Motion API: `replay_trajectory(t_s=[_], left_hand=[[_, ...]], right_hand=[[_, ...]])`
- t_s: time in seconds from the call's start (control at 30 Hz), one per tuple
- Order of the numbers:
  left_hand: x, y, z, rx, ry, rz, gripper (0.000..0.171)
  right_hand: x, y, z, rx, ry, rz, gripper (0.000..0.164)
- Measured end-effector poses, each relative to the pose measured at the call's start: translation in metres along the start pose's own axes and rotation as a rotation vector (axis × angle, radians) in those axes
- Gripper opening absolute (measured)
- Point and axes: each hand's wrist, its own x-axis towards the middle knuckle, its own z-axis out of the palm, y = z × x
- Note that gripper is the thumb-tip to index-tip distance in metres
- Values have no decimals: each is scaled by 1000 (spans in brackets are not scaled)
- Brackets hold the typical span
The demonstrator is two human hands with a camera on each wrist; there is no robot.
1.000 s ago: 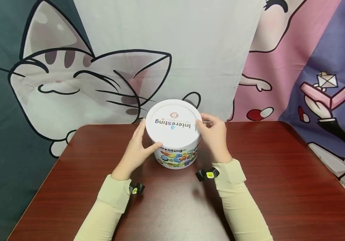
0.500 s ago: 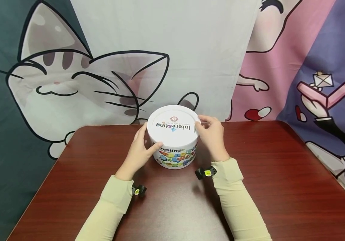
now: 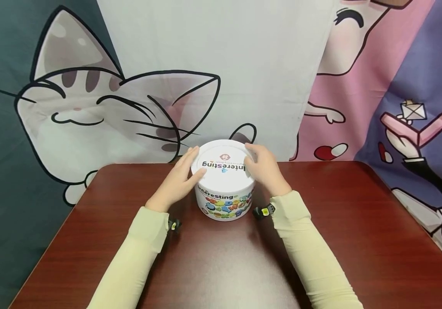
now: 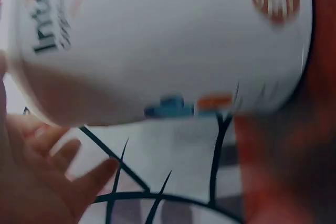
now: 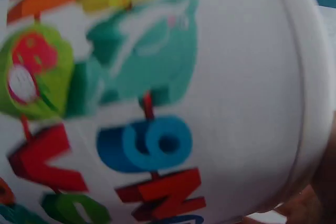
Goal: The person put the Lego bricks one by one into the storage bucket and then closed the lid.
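A round white tub [image 3: 222, 205] with colourful printing stands upright near the far side of the brown table. Its white lid [image 3: 222, 180] lies on top, with the word "Interesting" upside down in the head view. My left hand [image 3: 174, 184] rests at the lid's left edge, fingers stretched along the rim and thumb on top. Across from it, my right hand [image 3: 269, 171] touches the right edge with thumb and forefinger on the lid; its other fingers are mostly hidden. The left wrist view shows spread left fingers [image 4: 94, 182] beside the rim.
The brown table [image 3: 221, 266] stretches in front of the tub and to both sides. A cloth backdrop [image 3: 221, 43] with a cartoon cat hangs close behind its far edge. Each wrist carries a small dark camera [image 3: 264, 211].
The lid's far edge has come down, so the lid lies flatter on the tub. Both hands have shifted further onto the lid from its sides.
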Motion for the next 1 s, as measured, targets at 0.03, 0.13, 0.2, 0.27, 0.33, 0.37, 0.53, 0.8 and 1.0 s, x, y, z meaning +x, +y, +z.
replay_trajectory(t_s=[0.03, 0.13, 0.2, 0.27, 0.33, 0.37, 0.53, 0.8, 1.0], left_hand=[[3, 0, -1, 29, -27, 7, 71], [9, 0, 0, 73, -85, 12, 75], [12, 2, 0, 79, -102, 2, 76], [13, 3, 0, 80, -110, -2, 78], [13, 4, -1, 84, -119, -10, 80], [13, 5, -1, 82, -126, -15, 81], [13, 3, -4, 57, -165, -42, 84], [13, 3, -9, 128, -189, -27, 86], [17, 4, -10, 233, -231, -4, 88]], right_hand=[[3, 0, 0, -31, -46, -21, 51], [9, -1, -1, -115, -177, -87, 57], [13, -1, -2, -159, -242, -122, 61], [15, -2, -4, -190, -288, -127, 63], [16, -3, -6, -219, -315, -133, 64], [17, -4, -6, -233, -325, -140, 64], [20, -9, -8, -292, -354, -147, 62], [25, -8, -3, -301, -336, -176, 60], [23, -6, -3, -337, -352, -156, 61]])
